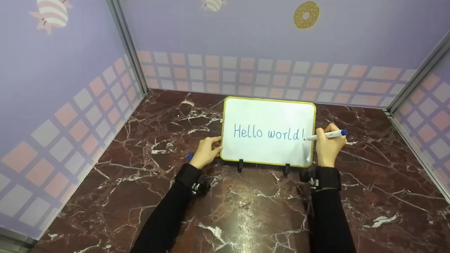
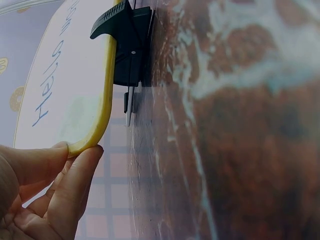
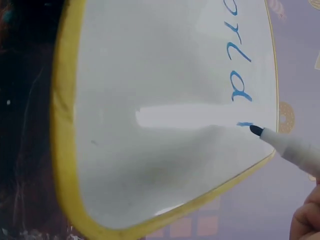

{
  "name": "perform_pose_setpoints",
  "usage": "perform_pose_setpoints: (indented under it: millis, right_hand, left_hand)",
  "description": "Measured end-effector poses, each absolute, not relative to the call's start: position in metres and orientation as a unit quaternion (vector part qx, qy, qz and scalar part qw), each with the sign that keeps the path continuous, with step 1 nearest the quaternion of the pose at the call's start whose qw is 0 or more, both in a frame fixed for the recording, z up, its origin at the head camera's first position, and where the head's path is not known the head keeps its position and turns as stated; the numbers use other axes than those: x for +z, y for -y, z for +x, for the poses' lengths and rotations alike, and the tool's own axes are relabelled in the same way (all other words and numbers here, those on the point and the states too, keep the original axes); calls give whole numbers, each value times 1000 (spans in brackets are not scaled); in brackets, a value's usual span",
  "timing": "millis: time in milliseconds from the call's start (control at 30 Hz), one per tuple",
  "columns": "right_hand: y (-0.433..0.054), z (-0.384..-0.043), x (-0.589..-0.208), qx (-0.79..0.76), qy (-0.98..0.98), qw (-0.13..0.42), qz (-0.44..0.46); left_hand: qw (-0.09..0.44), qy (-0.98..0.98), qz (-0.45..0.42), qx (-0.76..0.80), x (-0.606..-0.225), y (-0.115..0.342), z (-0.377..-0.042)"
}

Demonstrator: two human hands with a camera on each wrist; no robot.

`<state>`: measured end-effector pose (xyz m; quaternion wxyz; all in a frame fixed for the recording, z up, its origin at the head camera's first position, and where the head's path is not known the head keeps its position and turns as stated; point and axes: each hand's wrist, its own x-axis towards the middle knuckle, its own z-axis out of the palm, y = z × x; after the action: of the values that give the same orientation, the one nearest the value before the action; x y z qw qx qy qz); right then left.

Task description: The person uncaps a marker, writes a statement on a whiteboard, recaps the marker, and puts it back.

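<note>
A whiteboard (image 1: 267,151) with a yellow rim leans upright on a black stand (image 1: 240,165). Blue handwriting (image 1: 266,133) across it reads "Hello world!". At the board's lower left edge, my left hand (image 1: 206,151) pinches the rim between thumb and fingers, as the left wrist view also shows. My right hand (image 1: 330,144) grips a white marker (image 1: 332,134) with a blue end, beside the board's right edge. In the right wrist view the dark marker tip (image 3: 256,130) is at a short blue stroke after the "d"; whether it touches the board I cannot tell.
The board stands on a dark red marbled tabletop (image 1: 242,218). A small blue item (image 1: 190,156), partly hidden, lies behind my left wrist. Lilac panels with pink and white squares (image 1: 230,73) enclose the back and both sides.
</note>
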<state>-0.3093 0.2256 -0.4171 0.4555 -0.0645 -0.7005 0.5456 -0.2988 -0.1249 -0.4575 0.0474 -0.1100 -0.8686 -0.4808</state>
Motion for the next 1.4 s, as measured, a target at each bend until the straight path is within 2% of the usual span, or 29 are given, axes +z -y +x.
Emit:
perform_pose_setpoints:
  millis: [167, 500, 733, 933, 1067, 1233, 1400]
  right_hand:
    - [-231, -319, -429, 538, 702, 461, -73]
    - [-231, -320, -429, 532, 704, 465, -78]
    - [-218, -289, -385, 628, 615, 473, -66]
    - [-230, -284, -367, 656, 551, 515, -38]
    - [-233, -277, -356, 685, 507, 523, -9]
    - [-237, -270, -349, 710, 473, 521, 12]
    - [-243, -268, -347, 742, 440, 505, -1]
  left_hand:
    - [49, 866, -110, -485, -457, 124, -299]
    - [42, 869, -107, -481, -457, 123, -301]
    - [43, 872, -117, -473, -457, 123, -300]
    - [35, 875, -115, -469, -456, 124, -300]
    - [26, 885, -118, -449, -453, 131, -302]
    - [34, 935, -119, -333, -441, 148, -301]
    - [-1, 983, -32, -179, -430, 167, -294]
